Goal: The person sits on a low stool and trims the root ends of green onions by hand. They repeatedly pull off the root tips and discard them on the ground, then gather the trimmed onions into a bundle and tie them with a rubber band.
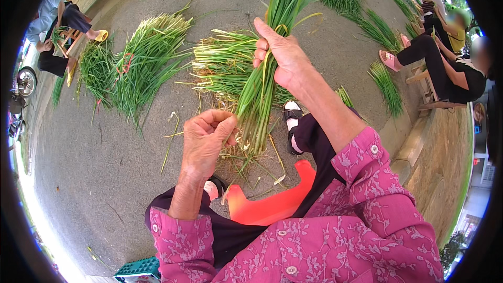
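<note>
My right hand point(281, 55) grips a bunch of long green chives point(259, 90) around its middle, thumb raised along the leaves. The leafy tops fan out away from me, and the pale stem ends hang towards me. At the lower left edge of that bunch, the thumb and fingertips of my left hand point(208, 137) are pinched on a thin stalk, mostly hidden by the fingers. Beneath the held bunch lies a pile of chives point(220, 57) on the pavement, its whitish stem ends pointing left. Loose trimmings point(239, 161) are scattered below my hands.
A red plastic stool point(267, 206) shows between my legs. Left lies a larger heap of chives point(145, 59) with a red tie point(125, 63). More bundles point(387, 88) lie to the right and far side. Seated people flank both sides. A green crate point(137, 269) stands lower left.
</note>
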`<state>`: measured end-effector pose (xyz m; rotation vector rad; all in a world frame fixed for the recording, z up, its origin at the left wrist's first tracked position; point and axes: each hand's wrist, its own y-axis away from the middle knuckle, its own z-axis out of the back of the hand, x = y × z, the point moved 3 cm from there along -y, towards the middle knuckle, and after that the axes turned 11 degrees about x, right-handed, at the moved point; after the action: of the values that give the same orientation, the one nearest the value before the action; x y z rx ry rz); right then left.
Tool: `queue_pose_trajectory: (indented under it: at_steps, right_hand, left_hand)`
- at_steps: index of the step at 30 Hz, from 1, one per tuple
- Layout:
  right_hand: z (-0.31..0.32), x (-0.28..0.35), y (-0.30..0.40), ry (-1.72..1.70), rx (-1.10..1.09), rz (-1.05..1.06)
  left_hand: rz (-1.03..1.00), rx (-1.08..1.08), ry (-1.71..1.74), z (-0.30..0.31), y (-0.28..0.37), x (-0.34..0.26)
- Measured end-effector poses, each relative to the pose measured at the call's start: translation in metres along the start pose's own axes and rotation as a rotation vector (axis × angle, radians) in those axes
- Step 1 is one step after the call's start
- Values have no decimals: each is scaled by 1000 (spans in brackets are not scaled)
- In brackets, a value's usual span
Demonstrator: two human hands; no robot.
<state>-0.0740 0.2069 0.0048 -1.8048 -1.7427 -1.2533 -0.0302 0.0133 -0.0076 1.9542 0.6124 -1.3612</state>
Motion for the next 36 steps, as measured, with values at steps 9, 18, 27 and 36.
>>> queue_pose_trajectory:
  at_steps: [9,18,27,36]
  right_hand:
    - [5,3,-1,9,-32,37]
    - [4,3,-1,-2,-47,49]
    - [2,5,0,-49,-60,57]
    - [20,15,-10,-147,-77,141]
  left_hand:
    - [40,30,381,4,-1,7]
    - [69,14,197,4,-2,14]
    - [92,-1,-37,4,0,10]
    - [-12,-374,-323,30,5,2]
